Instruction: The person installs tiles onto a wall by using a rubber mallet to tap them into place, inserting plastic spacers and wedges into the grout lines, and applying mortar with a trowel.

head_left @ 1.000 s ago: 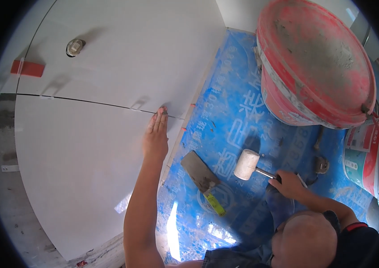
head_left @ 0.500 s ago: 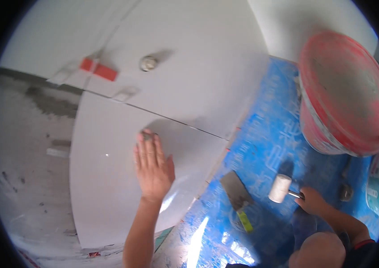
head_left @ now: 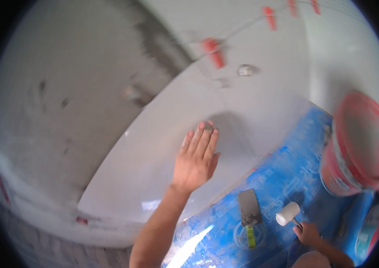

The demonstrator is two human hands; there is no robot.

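Observation:
My left hand [head_left: 196, 167] lies stretched out, fingers straight, against a large glossy white tile [head_left: 154, 178]. I cannot tell how firmly it presses. A grey patch shows at its fingertips. At the lower right, my right hand [head_left: 308, 233] is closed around the handle of a mallet with a white cylindrical head [head_left: 287, 214]. The mallet is above the blue floor covering, apart from the tile. To its left, a flat grey trowel [head_left: 249, 207] with a yellow-green handle lies on the covering.
Bare grey concrete [head_left: 64, 111] borders the tile on the left. Several red pieces [head_left: 215, 52] line the seam beyond, with a pale round knob-like object [head_left: 245, 70] nearby. A red bucket [head_left: 361, 143] stands at right on the blue covering [head_left: 270, 183]; a partly hidden second container [head_left: 368, 241] sits below it.
The view has swung left, so the tile, bucket and trowel appear shifted and turned, and more concrete shows. My left hand still lies flat; my right hand still grips the mallet.

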